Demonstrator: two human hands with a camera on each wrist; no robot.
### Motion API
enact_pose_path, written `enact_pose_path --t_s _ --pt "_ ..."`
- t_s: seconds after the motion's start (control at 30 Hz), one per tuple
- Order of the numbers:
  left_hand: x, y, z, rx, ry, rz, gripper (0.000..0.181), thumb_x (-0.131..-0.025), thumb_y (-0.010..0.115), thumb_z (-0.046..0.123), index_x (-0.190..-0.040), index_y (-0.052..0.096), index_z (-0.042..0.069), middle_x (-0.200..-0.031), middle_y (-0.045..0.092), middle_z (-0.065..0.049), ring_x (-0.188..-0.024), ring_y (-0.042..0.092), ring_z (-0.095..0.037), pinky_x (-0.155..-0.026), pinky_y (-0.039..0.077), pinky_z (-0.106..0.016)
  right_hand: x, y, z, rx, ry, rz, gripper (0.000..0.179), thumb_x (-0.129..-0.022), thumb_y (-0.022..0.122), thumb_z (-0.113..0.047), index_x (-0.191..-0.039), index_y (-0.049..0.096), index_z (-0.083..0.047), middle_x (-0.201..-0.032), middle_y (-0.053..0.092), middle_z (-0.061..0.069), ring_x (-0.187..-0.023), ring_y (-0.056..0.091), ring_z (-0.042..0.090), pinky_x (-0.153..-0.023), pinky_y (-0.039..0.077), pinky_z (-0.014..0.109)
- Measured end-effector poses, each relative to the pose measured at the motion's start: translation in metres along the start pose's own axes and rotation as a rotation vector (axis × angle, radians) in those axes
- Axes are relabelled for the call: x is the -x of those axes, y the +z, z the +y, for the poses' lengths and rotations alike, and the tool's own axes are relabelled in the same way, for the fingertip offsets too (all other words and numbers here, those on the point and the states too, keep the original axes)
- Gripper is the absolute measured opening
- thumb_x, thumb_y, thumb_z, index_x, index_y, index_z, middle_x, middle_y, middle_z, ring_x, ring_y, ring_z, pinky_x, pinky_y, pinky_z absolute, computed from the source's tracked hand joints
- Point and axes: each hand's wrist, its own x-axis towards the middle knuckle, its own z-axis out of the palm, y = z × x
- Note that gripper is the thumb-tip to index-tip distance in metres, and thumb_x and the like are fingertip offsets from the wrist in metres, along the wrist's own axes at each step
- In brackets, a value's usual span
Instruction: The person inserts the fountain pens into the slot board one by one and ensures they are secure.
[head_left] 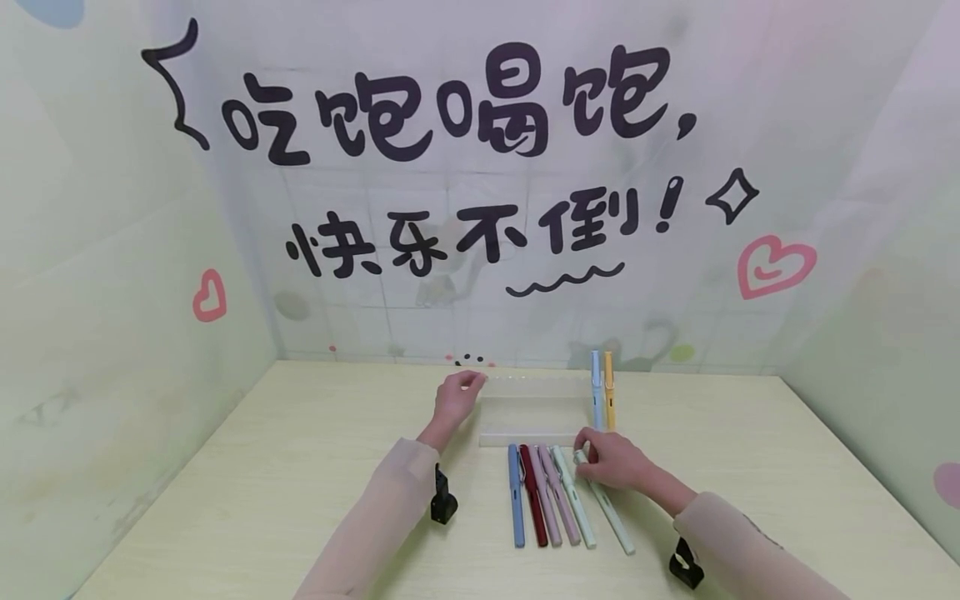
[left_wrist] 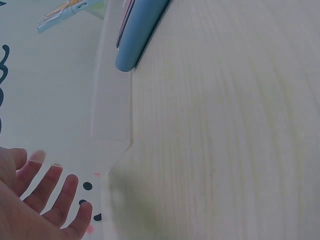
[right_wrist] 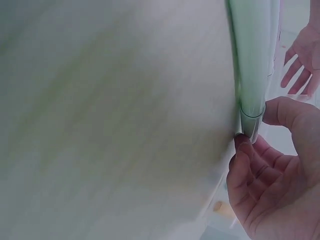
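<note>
A clear plastic pen rack (head_left: 536, 387) stands toward the back of the table. At its upper left corner, my left hand (head_left: 457, 398) pinches the edge between thumb and fingertips. My right hand (head_left: 617, 460) pinches one end of a mint green pen (head_left: 617, 521), which slants on or just above the table in front of the rack. To its left lie another mint green pen (head_left: 576, 504), two mauve pens (head_left: 550, 504), a dark red pen (head_left: 534, 500) and a blue pen (head_left: 516, 500). A light blue pen (head_left: 597, 392) and a yellow pen (head_left: 611, 392) stand upright at the rack's right end.
A printed cloth wall (head_left: 480, 325) with black lettering rises behind the table (head_left: 360, 417), and side walls close off left and right. Black camera mounts (head_left: 442, 500) sit at both wrists.
</note>
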Motion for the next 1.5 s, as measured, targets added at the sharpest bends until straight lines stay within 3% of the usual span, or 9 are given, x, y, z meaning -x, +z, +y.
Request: enact_pose_path --t_s 0.2,0.5,0.7,0.8,1.0,1.5 --pt "0.000 0.000 -0.001 -0.001 0.005 0.002 0.027 -0.090 0.051 0.024 -0.103 0.062 0.003 -0.101 0.060 -0.010 -0.096 0.053 -0.027 -0.080 0.043 -0.040 0.002 -0.002 0.000 -0.032 -0.004 0.017 0.016 -0.075 0.063 -0.010 -0.087 0.052 -0.009 -0.059 0.045 -0.005 -0.050 0.041 0.009 -0.044 0.035 0.024" --pt "-0.002 0.000 -0.001 -0.004 0.001 -0.003 0.027 -0.090 0.051 0.024 -0.103 0.063 0.004 -0.101 0.060 -0.010 -0.096 0.053 -0.026 -0.080 0.043 -0.040 0.001 -0.018 0.005 -0.193 -0.052 0.022 0.016 -0.079 0.060 -0.005 -0.093 0.053 -0.002 -0.068 0.053 -0.001 -0.058 0.048 0.011 -0.051 0.041 0.026" --pt "-0.001 0.000 -0.002 -0.006 0.004 -0.002 0.027 -0.089 0.051 0.024 -0.103 0.063 0.004 -0.101 0.060 -0.010 -0.095 0.053 -0.026 -0.079 0.043 -0.040 0.000 -0.031 0.009 -0.322 -0.049 0.020 0.020 -0.082 0.058 -0.005 -0.100 0.051 0.000 -0.072 0.056 0.004 -0.057 0.051 0.023 -0.047 0.043 0.026" --pt "0.000 0.000 -0.001 -0.005 0.003 0.000 0.027 -0.089 0.051 0.024 -0.103 0.063 0.003 -0.100 0.060 -0.010 -0.094 0.054 -0.026 -0.078 0.043 -0.039 0.000 -0.036 0.011 -0.367 -0.043 0.031 0.022 -0.084 0.056 -0.007 -0.103 0.050 0.002 -0.073 0.056 0.007 -0.055 0.049 0.022 -0.046 0.042 0.027" --pt "0.000 0.000 -0.001 0.002 -0.007 -0.007 0.028 -0.090 0.051 0.025 -0.104 0.062 0.004 -0.101 0.059 -0.010 -0.094 0.053 -0.026 -0.078 0.043 -0.039 -0.004 -0.045 0.012 -0.395 -0.025 0.084 0.025 -0.086 0.056 -0.010 -0.106 0.049 0.002 -0.074 0.056 0.010 -0.053 0.044 0.013 -0.045 0.040 0.027" --pt "0.002 -0.001 0.000 0.004 0.005 -0.008 0.028 -0.090 0.051 0.024 -0.104 0.062 0.003 -0.100 0.059 -0.010 -0.094 0.053 -0.026 -0.078 0.043 -0.039 -0.017 -0.069 0.007 -0.391 -0.020 0.241 0.028 -0.086 0.057 -0.013 -0.110 0.050 0.001 -0.077 0.058 0.012 -0.054 0.046 0.018 -0.046 0.040 0.029"
